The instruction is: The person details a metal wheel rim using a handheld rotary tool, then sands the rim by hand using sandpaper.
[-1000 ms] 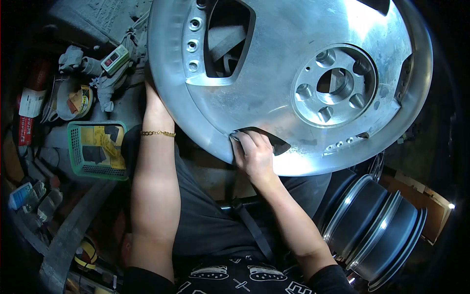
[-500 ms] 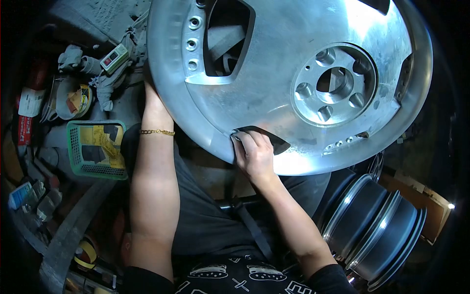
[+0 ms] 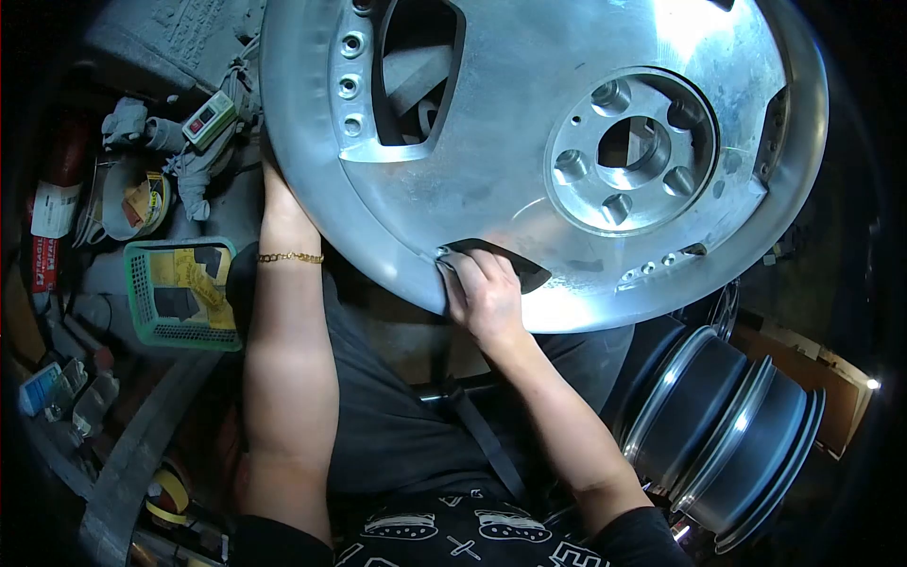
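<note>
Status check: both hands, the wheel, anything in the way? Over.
Right hand curled at the edge of the wheel's nearest cutout. Left hand hidden behind the wheel. Wheel's face toward camera. Nothing visibly blocking the right hand.

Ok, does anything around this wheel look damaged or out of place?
Nothing looks clearly broken or spilled. What stands out is the wheel: dark smudges sit right of its bolt-hole recess, marring the otherwise bright metal. Whether they're stains or wear, I can't tell.

Smooth metal wheel [image 3: 491,170], satin with glossy patches — plastic basket [image 3: 189,336] left of it, matt cloth trousers [image 3: 368,397] below it.
</note>
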A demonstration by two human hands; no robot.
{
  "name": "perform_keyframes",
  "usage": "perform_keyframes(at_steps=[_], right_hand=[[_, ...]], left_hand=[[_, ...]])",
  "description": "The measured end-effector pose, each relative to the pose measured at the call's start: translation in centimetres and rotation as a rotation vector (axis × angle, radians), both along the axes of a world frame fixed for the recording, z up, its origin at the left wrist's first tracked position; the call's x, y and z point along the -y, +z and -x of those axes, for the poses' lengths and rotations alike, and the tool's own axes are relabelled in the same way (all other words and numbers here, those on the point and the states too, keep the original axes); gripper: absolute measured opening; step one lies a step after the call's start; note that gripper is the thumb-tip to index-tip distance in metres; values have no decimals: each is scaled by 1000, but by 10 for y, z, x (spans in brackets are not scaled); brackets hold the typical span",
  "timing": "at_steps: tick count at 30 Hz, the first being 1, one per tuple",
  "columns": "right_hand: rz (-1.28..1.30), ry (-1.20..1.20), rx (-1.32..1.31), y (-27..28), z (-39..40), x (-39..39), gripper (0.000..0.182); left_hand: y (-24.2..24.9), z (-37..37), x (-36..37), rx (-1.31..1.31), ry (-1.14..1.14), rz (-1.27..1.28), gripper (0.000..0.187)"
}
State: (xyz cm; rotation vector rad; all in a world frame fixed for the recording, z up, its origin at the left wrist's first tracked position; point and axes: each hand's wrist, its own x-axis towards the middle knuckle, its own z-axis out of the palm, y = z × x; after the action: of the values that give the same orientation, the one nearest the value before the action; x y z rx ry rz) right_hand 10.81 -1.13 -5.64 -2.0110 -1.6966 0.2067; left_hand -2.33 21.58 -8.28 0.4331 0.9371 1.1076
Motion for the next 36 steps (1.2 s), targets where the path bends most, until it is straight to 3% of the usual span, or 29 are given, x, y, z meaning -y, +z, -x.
perform_keyframes(at_steps=[15, 20, 24, 27, 30, 36], right_hand=[[-14, 17, -23, -4, 4, -4, 26], [-25, -90, -171, 11, -16, 22, 26], [151, -125, -397, 29, -25, 44, 27], [131, -83, -418, 20, -28, 43, 26], [104, -124, -403, 12, -26, 39, 19], [150, -106, -318, 9, -19, 26, 15]], left_hand=[[10, 3, 1, -133, -24, -54, 33], [33, 21, -4, -328, -19, -77, 33], [40, 61, 8, -278, 70, 17, 29], [54, 67, 40, -299, 77, -5, 20], [53, 75, 69, -422, 161, -100, 16], [46, 66, 72, -497, 91, -278, 17]])
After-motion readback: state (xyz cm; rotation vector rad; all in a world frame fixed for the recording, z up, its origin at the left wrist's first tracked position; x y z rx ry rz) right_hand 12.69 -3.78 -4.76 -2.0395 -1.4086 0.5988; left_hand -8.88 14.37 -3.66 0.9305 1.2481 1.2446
